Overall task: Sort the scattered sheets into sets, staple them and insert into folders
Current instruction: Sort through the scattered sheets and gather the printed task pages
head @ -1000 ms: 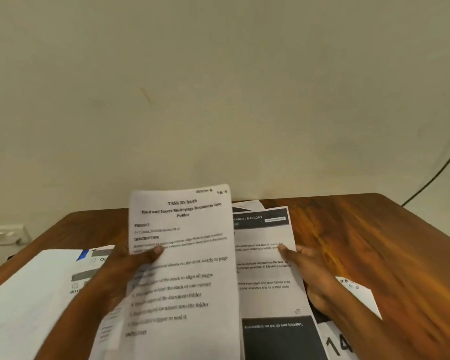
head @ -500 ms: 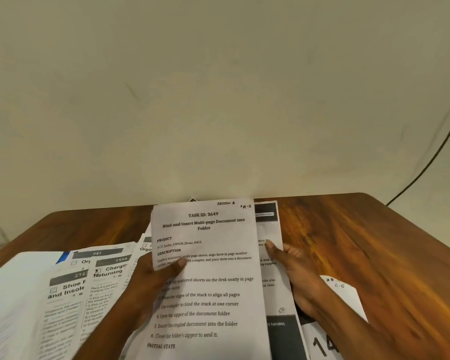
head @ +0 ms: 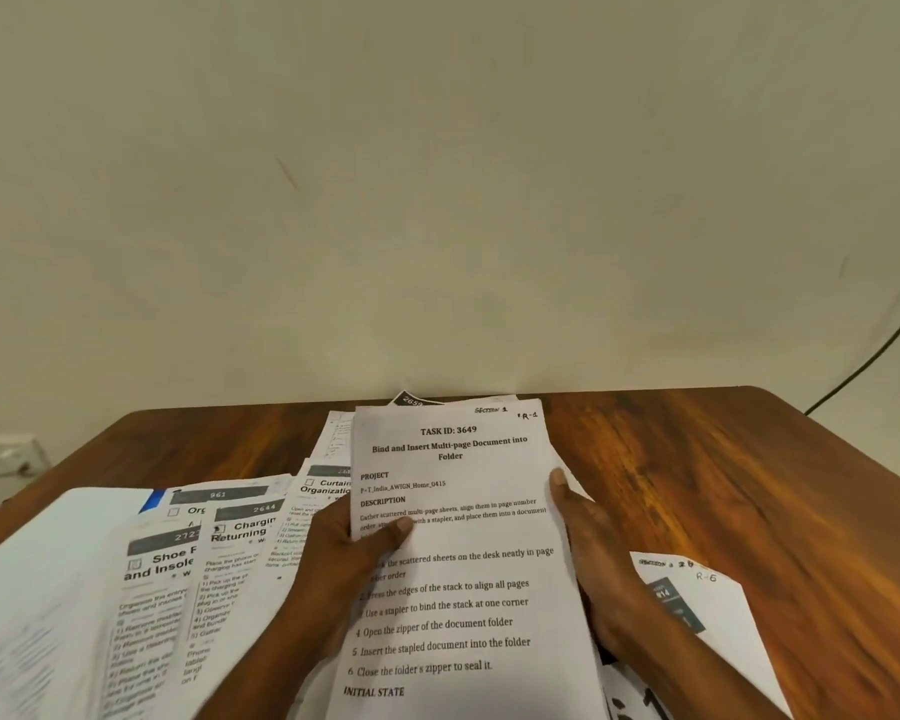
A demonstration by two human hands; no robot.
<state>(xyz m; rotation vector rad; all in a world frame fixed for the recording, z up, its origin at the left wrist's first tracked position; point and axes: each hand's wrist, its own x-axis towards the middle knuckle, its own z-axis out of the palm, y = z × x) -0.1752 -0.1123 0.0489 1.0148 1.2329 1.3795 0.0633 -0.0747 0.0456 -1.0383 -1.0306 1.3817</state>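
Observation:
A white printed sheet headed "TASK ID: 3649" (head: 463,563) lies on top of a pile in the middle of the wooden table (head: 723,485). My left hand (head: 349,558) grips its left edge, thumb on the text. My right hand (head: 593,553) lies along its right edge with straight fingers. Several printed sheets (head: 214,563) are fanned out to the left. Another sheet marked "R-6" (head: 707,600) lies to the right. The corner of a dark-headed sheet (head: 411,401) peeks out behind the pile. No stapler is in view.
A pale translucent folder with a blue corner (head: 48,589) lies at the far left under the fanned sheets. A wall socket (head: 1,454) sits on the left wall. A black cable (head: 879,345) runs down the wall at right. The table's right part shows bare wood.
My left hand has carried the "TASK ID" sheet rightward and laid it over the dark-headed sheet. My right hand has shifted to its right edge. The fanned sheets on the left have come into view.

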